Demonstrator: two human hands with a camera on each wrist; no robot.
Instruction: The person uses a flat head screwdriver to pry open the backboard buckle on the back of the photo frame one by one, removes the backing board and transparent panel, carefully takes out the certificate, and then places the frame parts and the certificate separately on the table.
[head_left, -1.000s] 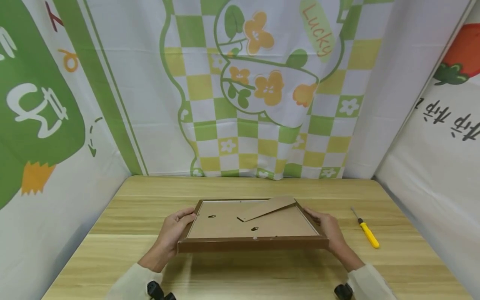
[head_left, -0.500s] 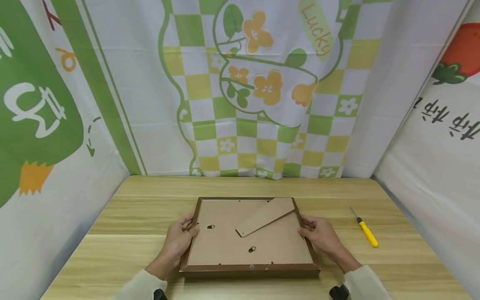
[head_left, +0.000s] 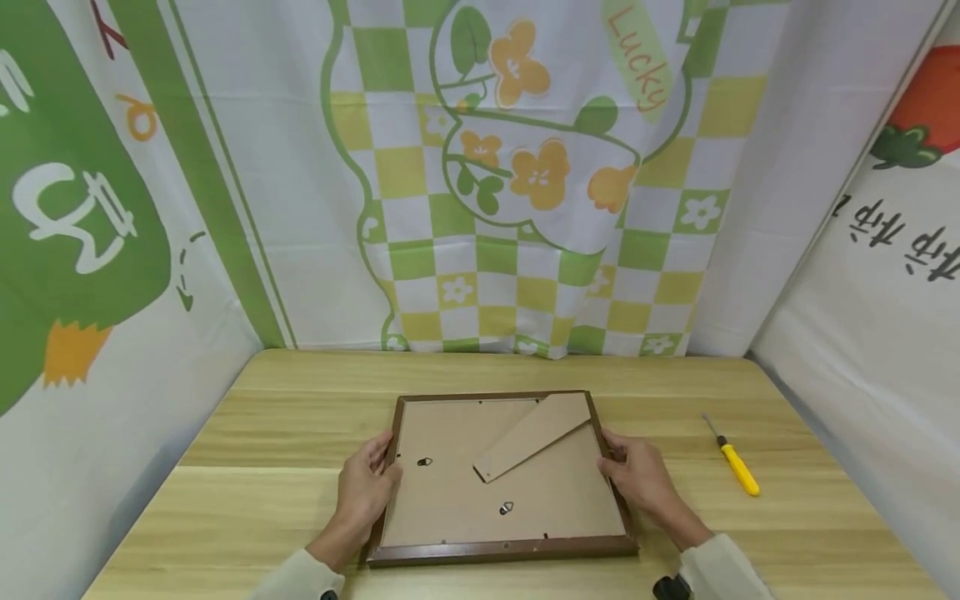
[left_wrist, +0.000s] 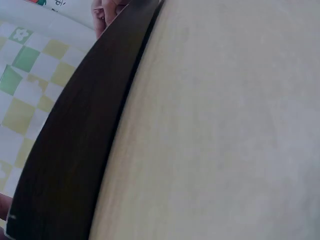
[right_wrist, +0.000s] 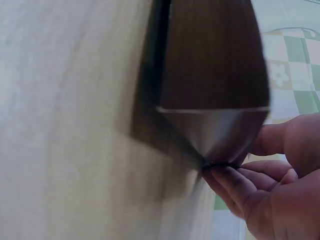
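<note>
A picture frame [head_left: 555,483] lies back side up in the head view, with a brown rim, a tan backing board, two small metal hanging loops and a slanted stand leg [head_left: 528,437]. My left hand [head_left: 363,492] grips its left edge, thumb over the rim. On the opposite edge my right hand [head_left: 641,475] holds the rim the same way. The right wrist view shows fingertips under the frame's edge [right_wrist: 215,55] and the thumb at its side. In the left wrist view the dark edge of the frame [left_wrist: 80,130] covers most of the left hand.
A screwdriver [head_left: 738,468] with a yellow handle lies on the wooden table [head_left: 247,433], right of the frame. Behind the table hangs a checked, printed cloth [head_left: 502,292]. Printed cloth walls stand at the left and right sides.
The frame has come down from a raised, edge-on tilt to lie nearly flat near the table, its back facing up more fully. Both hands have kept their hold. The screwdriver has not moved.
</note>
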